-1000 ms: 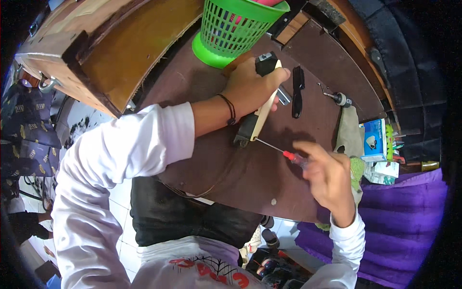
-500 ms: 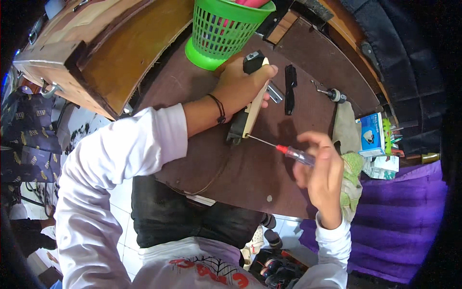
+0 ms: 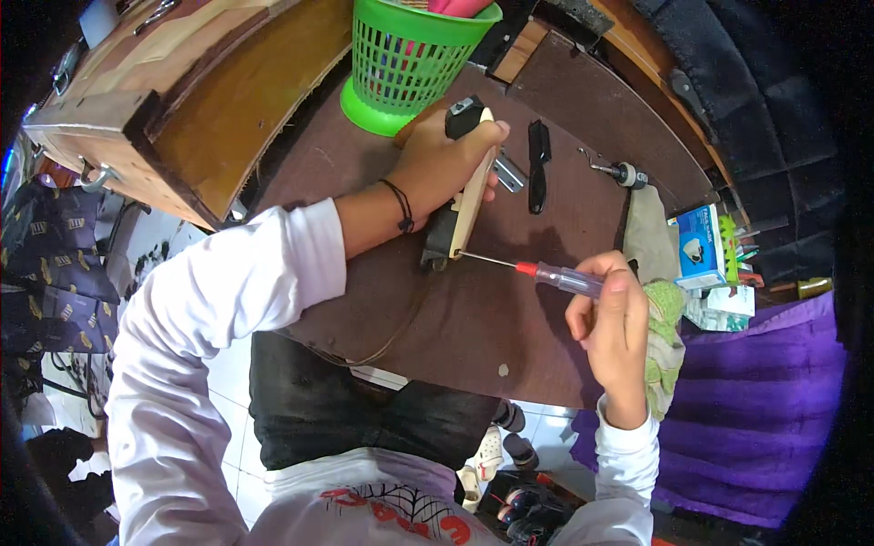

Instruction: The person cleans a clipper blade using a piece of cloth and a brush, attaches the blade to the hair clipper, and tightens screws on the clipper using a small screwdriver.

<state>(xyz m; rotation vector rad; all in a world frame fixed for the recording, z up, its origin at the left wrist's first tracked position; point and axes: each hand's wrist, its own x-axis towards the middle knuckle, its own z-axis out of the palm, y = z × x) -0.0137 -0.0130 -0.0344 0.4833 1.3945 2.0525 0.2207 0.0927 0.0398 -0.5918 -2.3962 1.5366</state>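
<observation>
My left hand (image 3: 437, 162) is wrapped round a black and cream hair clipper (image 3: 464, 214), which lies slantwise over the brown table. My fingers and palm hide much of its middle. A screwdriver (image 3: 555, 276) with a clear handle, red collar and thin shaft is held by the handle's end in the fingers of my right hand (image 3: 614, 318). Its tip meets the clipper's near cream end, at a small dark hole. Beside my left fingers lies a silver metal piece (image 3: 510, 173). Right of that is a long black piece (image 3: 539, 166), its kind unclear.
A green perforated basket (image 3: 410, 64) stands behind my left hand. At the right lie a small tool with a hooked wire (image 3: 624, 173), a cloth (image 3: 665, 337) and a blue box (image 3: 699, 246). A wooden drawer unit (image 3: 118, 136) borders the left of the brown table (image 3: 437, 337).
My right hand has shifted its grip back toward the screwdriver's handle end, and the shaft lies flatter. The tip stays at the clipper's end. The whole view has shifted slightly.
</observation>
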